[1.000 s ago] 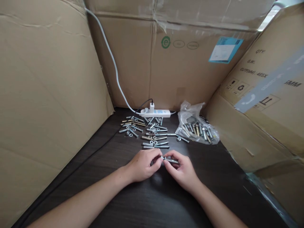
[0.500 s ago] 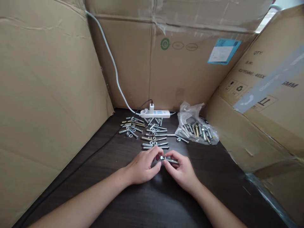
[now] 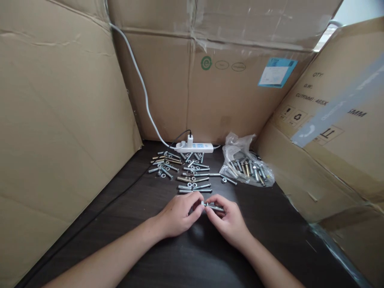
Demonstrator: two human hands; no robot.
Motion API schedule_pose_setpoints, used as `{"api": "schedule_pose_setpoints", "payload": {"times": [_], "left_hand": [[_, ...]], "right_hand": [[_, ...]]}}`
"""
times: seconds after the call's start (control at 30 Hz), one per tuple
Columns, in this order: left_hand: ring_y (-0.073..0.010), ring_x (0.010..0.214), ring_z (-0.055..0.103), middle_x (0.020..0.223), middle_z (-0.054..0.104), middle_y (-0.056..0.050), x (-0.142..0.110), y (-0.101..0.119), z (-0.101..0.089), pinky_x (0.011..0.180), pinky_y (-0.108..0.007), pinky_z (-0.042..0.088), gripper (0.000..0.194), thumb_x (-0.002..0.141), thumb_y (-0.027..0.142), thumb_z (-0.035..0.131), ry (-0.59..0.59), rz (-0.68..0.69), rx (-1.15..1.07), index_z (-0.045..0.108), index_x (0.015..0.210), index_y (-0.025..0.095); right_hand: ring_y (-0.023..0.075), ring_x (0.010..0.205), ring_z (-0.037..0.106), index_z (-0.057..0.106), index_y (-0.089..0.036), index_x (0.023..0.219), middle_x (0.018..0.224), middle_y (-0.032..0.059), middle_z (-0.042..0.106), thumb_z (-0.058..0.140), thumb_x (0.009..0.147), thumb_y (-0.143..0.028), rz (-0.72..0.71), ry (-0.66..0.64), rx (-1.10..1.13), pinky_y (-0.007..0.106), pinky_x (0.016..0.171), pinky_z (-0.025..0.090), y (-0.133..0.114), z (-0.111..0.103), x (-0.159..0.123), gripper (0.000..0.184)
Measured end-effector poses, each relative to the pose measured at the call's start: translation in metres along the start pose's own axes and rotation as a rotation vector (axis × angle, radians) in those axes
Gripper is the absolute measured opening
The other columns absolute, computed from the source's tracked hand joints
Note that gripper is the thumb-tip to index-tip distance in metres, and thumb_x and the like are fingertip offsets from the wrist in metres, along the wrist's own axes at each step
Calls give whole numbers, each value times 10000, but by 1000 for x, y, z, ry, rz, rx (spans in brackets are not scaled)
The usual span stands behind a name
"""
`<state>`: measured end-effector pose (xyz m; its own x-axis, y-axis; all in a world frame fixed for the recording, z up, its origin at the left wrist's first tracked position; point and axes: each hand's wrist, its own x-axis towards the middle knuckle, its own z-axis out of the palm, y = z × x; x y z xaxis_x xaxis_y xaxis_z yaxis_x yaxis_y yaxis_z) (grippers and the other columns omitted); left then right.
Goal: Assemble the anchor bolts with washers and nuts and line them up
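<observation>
Pinching nut point(image 3: 203, 203) w/ left hand point(image 3: 177, 216) fingertips, bolt point(image 3: 216, 207) w/ right hand point(image 3: 231, 224) fingertips, so imo keep both lined up (light grip tbh).

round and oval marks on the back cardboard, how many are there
3, in a row above the power strip: a green round mark at left, an oval mark in the middle and a second oval at right, nearest the blue label.

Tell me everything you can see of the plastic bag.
The bag is clear, crumpled, thin-looking plastic, lying on the dark table near the right cardboard wall. Its far end bunches up; the wider near part holds a cluster of silvery and brass-coloured bolts. A loose bolt lies by its near-left edge, perhaps touching. Whether it is sealed isn't clear.
</observation>
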<state>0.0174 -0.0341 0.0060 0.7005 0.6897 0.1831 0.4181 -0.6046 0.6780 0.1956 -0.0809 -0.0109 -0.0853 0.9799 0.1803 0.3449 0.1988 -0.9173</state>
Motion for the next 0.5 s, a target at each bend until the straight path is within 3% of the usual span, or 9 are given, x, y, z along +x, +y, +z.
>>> {"api": "schedule_pose_setpoints", "payload": {"times": [0.17,0.3,0.5], "left_hand": [[-136,734,517,782,555,5,1,-2,0,665,-232,379,267,962,316,307,-16,-19,-17,507,840,189],[-140,744,513,857,558,3,-2,1,-3,671,-239,392,162,915,300,398,18,-49,-38,467,1027,206],[-107,617,440,818,526,24,-4,1,-2,593,-219,359,169,846,230,464,19,-33,-38,445,1013,210]], "right_hand": [[130,655,597,616,-160,846,748,17,635,583,805,-285,15,0,-10,192,573,510,-2,1,0,136],[128,663,600,611,-158,847,761,18,634,580,813,-299,5,9,10,191,576,513,-1,-1,2,148],[148,711,629,614,-155,855,802,33,652,583,819,-344,18,24,41,206,598,537,3,-1,3,195]]}}
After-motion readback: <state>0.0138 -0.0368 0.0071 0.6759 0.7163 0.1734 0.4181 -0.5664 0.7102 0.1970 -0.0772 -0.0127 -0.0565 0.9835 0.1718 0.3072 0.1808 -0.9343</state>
